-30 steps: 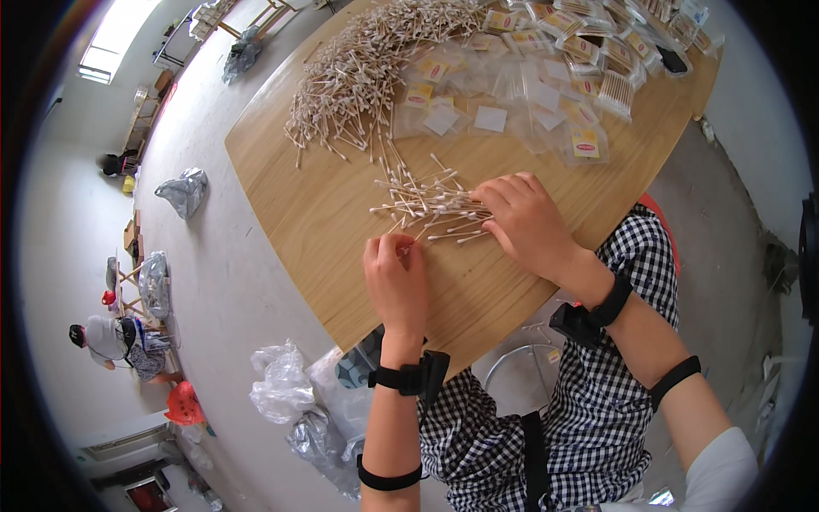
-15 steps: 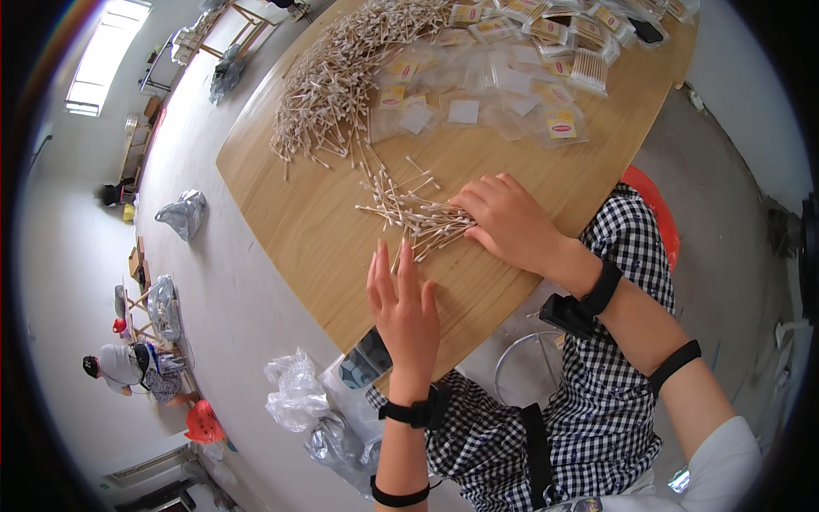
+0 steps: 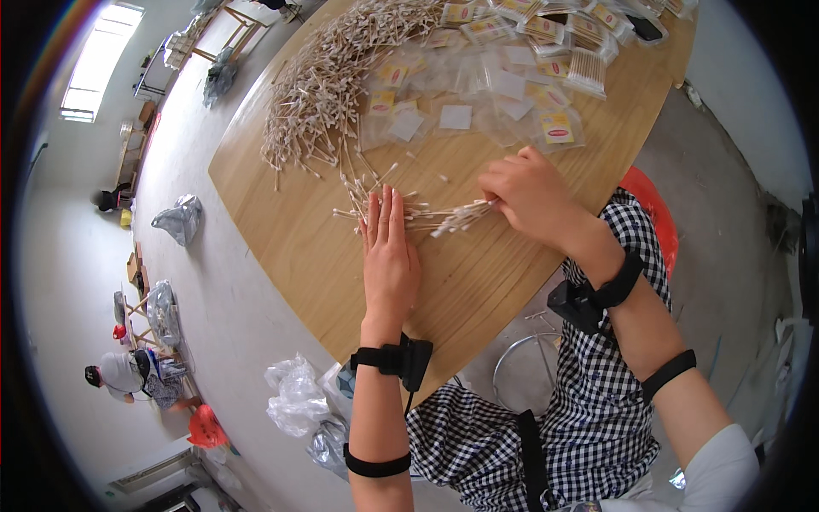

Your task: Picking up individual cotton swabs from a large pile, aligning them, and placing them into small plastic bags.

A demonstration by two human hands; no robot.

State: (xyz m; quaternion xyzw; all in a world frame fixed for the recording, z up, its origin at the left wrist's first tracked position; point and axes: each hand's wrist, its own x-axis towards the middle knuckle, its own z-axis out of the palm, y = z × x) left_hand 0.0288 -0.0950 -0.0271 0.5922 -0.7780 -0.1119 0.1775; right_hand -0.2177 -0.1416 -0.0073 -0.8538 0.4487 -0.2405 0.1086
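Observation:
With fingers stretched out together, my left hand (image 3: 392, 256) lies over a small loose group of cotton swabs (image 3: 350, 212) on the wooden table (image 3: 290, 230). Swab tips stick out on both sides of its fingers. To its right, my right hand (image 3: 531, 196) is closed on the ends of a bunch of cotton swabs (image 3: 461, 219), whose white tips fan out leftward. The fingertips of that hand are partly hidden. Beyond both hands a large heap of cotton swabs (image 3: 320, 94) covers the far left of the table.
Clear plastic bags (image 3: 478, 77) with yellow labels lie across the table, and filled swab packs (image 3: 587, 72) sit at the far right. A dark phone-like object (image 3: 646, 30) is behind them. Plastic sheeting (image 3: 294, 388) lies below the near edge. A person (image 3: 128, 371) bends at the far left.
My left hand has moved forward onto the loose swabs. My right hand has closed on a bunch and drawn it rightward, away from the others.

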